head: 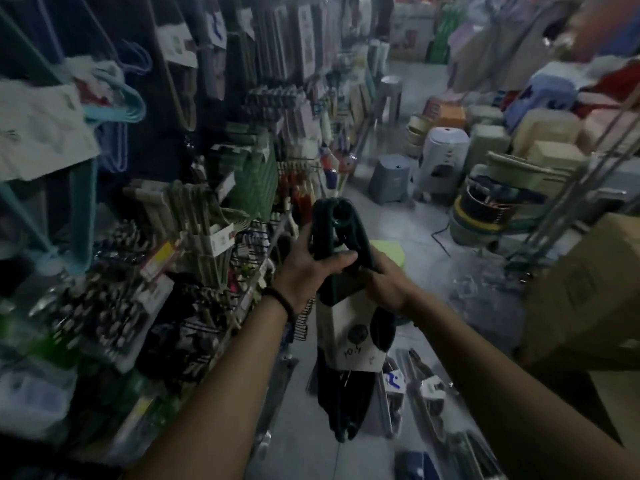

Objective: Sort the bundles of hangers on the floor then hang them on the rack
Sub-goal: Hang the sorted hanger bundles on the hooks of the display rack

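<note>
A tall wire display rack (266, 261), crowded with hanging packs of beige, green, blue and dark hangers, is filling the whole left side of the view. The grey tiled floor (433, 244) is running down the aisle beside it. A large brown cardboard box (581, 282) is sitting at the right edge, and stacks of pale plastic stools (443, 161) are standing farther back on the floor.

A bundle of dark green plastic hangers (337, 289) is hanging upright in mid-air in the middle of the aisle, just to the right of the rack, with its hooks pointing up. A beige cardboard sleeve (346, 327) is wrapping its lower part. Several more flat packs of dark hangers (426, 382) are lying on the floor at the lower right, below the person's right forearm.

The left hand (308, 268) is grasping the bundle just below the hooks, its thumb curling across the front. The right hand (384, 282) is gripping the bundle's right side at the same height, fingers wrapping round it. A dark beaded bracelet (277, 299) is sitting on the left wrist.
</note>
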